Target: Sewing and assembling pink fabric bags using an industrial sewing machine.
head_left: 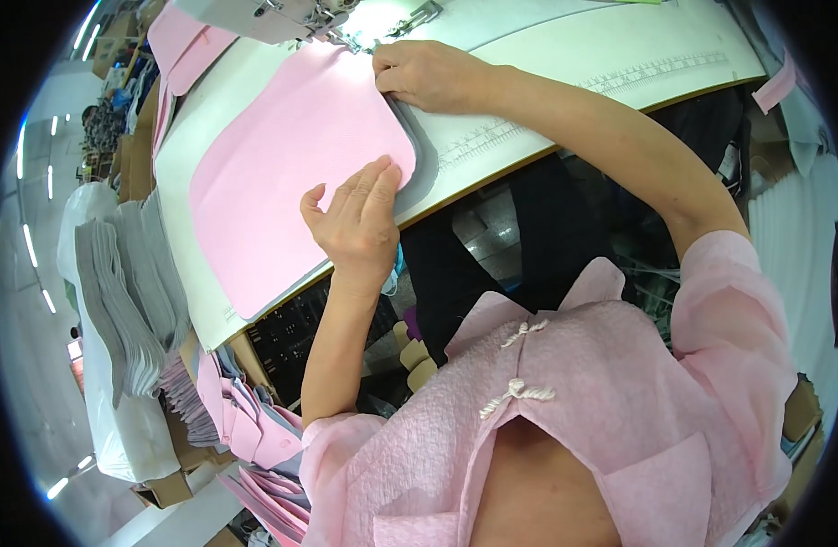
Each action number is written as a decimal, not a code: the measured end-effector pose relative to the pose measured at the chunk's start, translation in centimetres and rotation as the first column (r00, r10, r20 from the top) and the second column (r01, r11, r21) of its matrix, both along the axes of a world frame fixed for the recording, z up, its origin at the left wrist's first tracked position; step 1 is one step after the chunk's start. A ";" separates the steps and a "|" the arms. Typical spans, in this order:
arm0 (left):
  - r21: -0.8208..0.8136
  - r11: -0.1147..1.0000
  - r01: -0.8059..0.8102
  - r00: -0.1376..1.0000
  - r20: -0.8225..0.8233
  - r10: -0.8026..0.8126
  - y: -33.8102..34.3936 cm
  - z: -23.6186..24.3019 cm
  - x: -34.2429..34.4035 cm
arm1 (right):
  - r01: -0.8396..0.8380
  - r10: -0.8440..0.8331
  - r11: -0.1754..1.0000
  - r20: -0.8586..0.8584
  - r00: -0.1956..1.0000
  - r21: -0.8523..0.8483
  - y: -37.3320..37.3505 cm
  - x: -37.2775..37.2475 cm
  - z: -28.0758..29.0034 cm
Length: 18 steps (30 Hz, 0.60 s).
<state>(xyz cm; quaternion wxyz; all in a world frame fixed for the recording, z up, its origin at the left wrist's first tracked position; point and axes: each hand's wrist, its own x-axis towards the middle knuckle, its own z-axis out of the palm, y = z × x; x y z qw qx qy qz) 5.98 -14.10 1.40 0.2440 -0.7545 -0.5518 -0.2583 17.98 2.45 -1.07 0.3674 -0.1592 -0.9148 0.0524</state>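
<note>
A large pink fabric panel [282,173] with rounded corners lies on the white sewing table, a grey layer [425,164] showing along its right edge. My left hand [357,219] rests on the panel near its lower right corner, fingers stretched out and lying flat. Higher up, my right hand [428,77] has its fingers curled and pinched at the panel's right edge, close to the presser foot. The sewing machine [264,16] stands at the top, its lit needle area over the panel's far end.
Printed ruler markings [656,75] run along the table's front edge. Stacked grey pieces [132,292] stand at the left, with folded pink and grey pieces [250,424] below them. More pink fabric [186,50] lies left of the machine. A pink strip [775,88] hangs at the right.
</note>
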 end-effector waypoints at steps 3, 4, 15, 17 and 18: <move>-0.002 0.999 0.034 0.996 -0.077 -0.034 0.0 -0.4 0.0 | 0.029 -0.029 0.999 0.024 0.999 0.016 0.1 -0.1 -0.2; -0.012 0.998 0.065 0.992 -0.105 -0.066 0.0 -0.4 0.0 | 0.055 -0.055 0.998 0.053 0.997 0.000 0.0 0.0 -0.2; -0.070 0.986 0.149 0.954 -0.253 -0.162 0.3 0.4 0.3 | -0.001 0.000 1.000 0.024 1.000 0.017 0.3 0.2 -0.2; -0.070 0.983 0.170 0.941 -0.285 -0.183 0.5 0.6 0.4 | -0.040 0.040 0.999 0.009 0.999 -0.007 0.4 0.2 -0.4; -0.068 0.984 0.163 0.944 -0.279 -0.176 0.6 0.8 0.4 | -0.033 0.033 0.999 -0.011 0.999 -0.018 0.5 0.3 -0.4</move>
